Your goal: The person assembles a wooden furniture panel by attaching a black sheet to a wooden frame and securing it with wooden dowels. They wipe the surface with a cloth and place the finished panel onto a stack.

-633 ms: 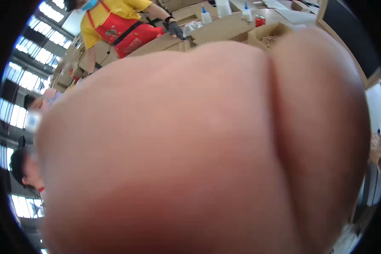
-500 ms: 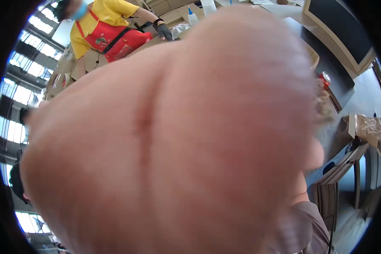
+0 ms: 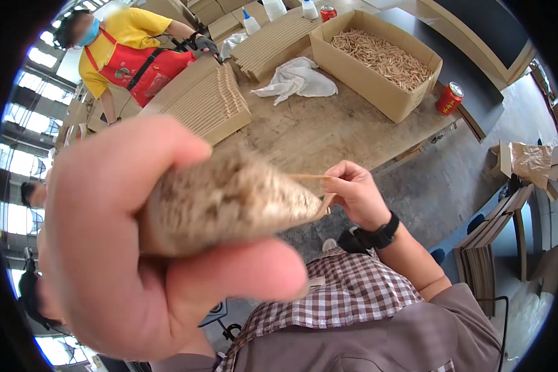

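Close to the camera, my left hand [image 3: 99, 242] is curled round a mottled brown-and-cream piece [image 3: 229, 204], fingers above it and thumb below. This piece is blurred, looks rough, and narrows toward the right; its kind cannot be made out. At its narrow far end, my right hand [image 3: 356, 192], with a black band on the wrist, pinches a thin tan edge or strip [image 3: 307, 177] of it. The left hand hides part of the piece. Both hands are in front of my checked apron [image 3: 335, 288].
On the wooden workbench [image 3: 285, 133] stand a cardboard box [image 3: 378, 87] of wooden dowels, stacked grooved boards [image 3: 195, 102], a white cloth [image 3: 297, 80], glue bottles [image 3: 250, 23] and a red can [image 3: 449, 99]. A co-worker in a red apron [image 3: 155, 77] stands far left. Flat panels [image 3: 477, 260] lean at right.
My left hand, which covered most of the view, has moved left and away from the camera. The mottled piece, my right hand and the bench now show.
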Available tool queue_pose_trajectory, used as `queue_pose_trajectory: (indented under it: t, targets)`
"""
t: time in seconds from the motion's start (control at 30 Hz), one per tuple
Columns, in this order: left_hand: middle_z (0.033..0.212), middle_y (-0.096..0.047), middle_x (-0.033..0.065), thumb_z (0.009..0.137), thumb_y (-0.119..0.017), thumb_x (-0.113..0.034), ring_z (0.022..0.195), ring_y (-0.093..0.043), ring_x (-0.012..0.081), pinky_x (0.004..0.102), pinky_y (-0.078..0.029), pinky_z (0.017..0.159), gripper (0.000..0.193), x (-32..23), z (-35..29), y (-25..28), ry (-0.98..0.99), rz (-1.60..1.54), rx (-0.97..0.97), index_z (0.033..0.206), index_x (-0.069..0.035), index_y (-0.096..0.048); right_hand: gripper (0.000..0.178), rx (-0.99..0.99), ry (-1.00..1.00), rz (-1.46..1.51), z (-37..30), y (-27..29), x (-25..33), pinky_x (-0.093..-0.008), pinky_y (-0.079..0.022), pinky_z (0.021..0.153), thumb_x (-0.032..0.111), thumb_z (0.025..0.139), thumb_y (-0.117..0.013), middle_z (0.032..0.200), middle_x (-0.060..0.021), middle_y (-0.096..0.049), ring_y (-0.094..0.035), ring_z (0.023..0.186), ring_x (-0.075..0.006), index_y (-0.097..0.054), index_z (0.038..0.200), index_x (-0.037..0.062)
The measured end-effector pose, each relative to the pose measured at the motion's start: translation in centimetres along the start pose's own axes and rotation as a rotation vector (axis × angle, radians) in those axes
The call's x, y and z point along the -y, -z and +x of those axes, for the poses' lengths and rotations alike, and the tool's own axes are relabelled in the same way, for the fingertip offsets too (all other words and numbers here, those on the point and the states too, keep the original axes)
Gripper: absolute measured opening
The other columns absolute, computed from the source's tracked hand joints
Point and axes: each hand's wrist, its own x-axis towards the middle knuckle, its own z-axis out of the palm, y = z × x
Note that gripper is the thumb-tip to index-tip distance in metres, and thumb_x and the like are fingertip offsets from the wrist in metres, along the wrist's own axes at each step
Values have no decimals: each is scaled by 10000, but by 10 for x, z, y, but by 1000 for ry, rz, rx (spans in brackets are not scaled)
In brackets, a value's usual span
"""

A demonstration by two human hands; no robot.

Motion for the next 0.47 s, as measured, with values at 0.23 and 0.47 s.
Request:
queue_pose_trajectory:
  t: [0.23,0.47]
  targets:
    - [888,-586,61,652,-637,-687,712,-560,122,262,-465,754,812,-10,2,14,-20,129,110,1041,23,-580,156,-339,-110,-388,26,69,-61,-279,-419,434,71,741,-706,638,-42,-558,-522,496,-124,-571,701,4]
    - [933,-603,83,643,-681,-653,745,-597,133,244,-473,719,788,-10,13,42,-184,89,521,1046,17,-584,110,-453,-504,-442,42,172,-172,-325,-458,467,86,756,-718,653,-64,-608,-553,532,-165,-618,733,46]
